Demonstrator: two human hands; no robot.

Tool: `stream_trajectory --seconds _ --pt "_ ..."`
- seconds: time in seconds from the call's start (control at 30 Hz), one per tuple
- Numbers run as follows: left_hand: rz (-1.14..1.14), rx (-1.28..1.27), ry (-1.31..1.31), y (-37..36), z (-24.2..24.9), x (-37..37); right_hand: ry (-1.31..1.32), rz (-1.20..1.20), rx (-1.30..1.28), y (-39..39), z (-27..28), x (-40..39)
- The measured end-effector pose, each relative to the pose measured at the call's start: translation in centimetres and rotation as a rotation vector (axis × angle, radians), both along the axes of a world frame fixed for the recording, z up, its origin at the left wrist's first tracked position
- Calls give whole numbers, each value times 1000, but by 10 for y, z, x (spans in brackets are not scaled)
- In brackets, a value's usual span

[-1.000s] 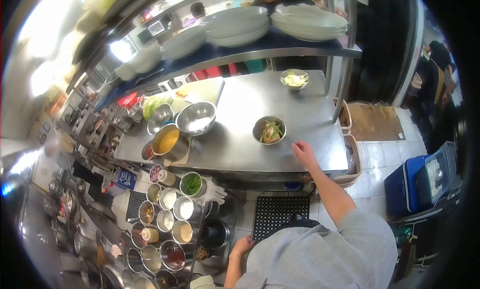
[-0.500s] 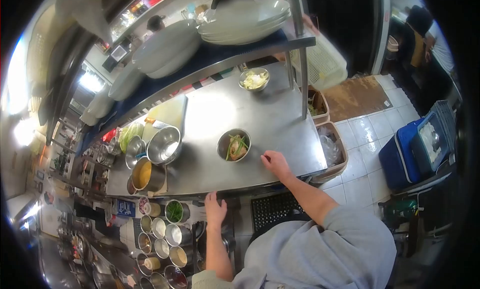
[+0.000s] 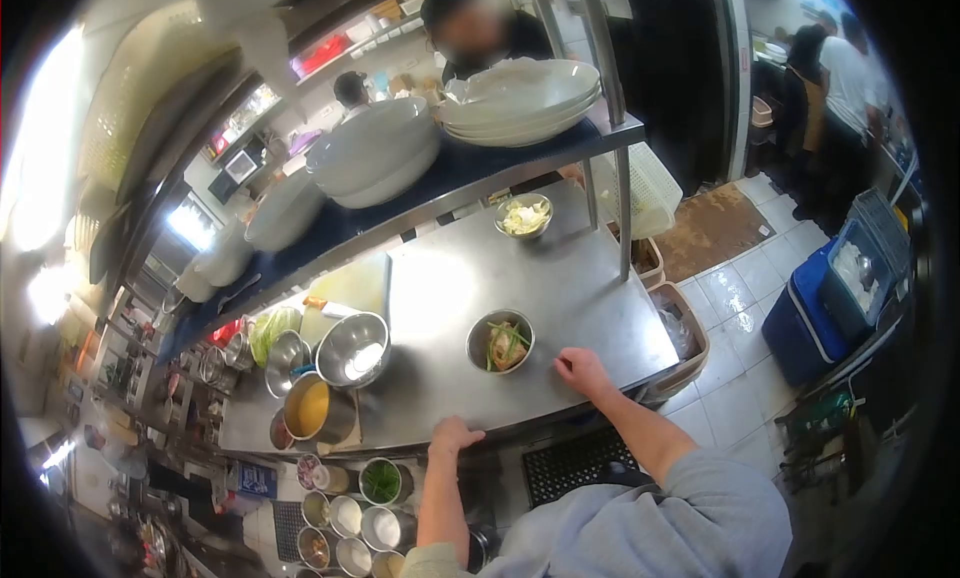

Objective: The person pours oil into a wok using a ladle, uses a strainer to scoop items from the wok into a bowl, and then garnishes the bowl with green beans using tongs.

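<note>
My right hand [image 3: 586, 371] rests on the steel table [image 3: 430, 398], its fingers curled in, just right of a metal bowl [image 3: 501, 341] with meat and green stalks. What those fingers hold, if anything, is hidden. My left hand [image 3: 455, 435] lies at the table's front edge, below and left of that bowl, its thumb and fingers apart and holding nothing. Farther back on the table stands a bowl of pale chopped vegetable [image 3: 523, 217].
Metal bowls [image 3: 353, 350], a pot of yellow liquid [image 3: 319, 411] and a cutting board [image 3: 360, 286] stand at the left. White dishes [image 3: 520, 103] line the shelf above. A person [image 3: 470, 33] is behind it. Containers [image 3: 380, 481] sit below; a blue cooler [image 3: 800, 308] is right.
The view has tilted up, so the table sits lower in it and a person behind the shelf shows. My left hand has come onto the table's edge.
</note>
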State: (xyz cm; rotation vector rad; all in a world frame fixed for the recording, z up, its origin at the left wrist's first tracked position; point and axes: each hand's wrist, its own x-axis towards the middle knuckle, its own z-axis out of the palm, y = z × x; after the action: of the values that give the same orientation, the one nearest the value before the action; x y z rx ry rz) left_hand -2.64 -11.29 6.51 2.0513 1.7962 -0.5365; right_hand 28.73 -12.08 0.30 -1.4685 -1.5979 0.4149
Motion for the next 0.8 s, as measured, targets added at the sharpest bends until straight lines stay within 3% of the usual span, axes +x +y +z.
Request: stream_trajectory --seconds 0.47,0.8 --pt "-146 27 17 3 -9 -4 -76 -57 47 1 -1 -7" --pt "-106 -19 22 10 -9 0 -87 -43 17 1 2 -6"
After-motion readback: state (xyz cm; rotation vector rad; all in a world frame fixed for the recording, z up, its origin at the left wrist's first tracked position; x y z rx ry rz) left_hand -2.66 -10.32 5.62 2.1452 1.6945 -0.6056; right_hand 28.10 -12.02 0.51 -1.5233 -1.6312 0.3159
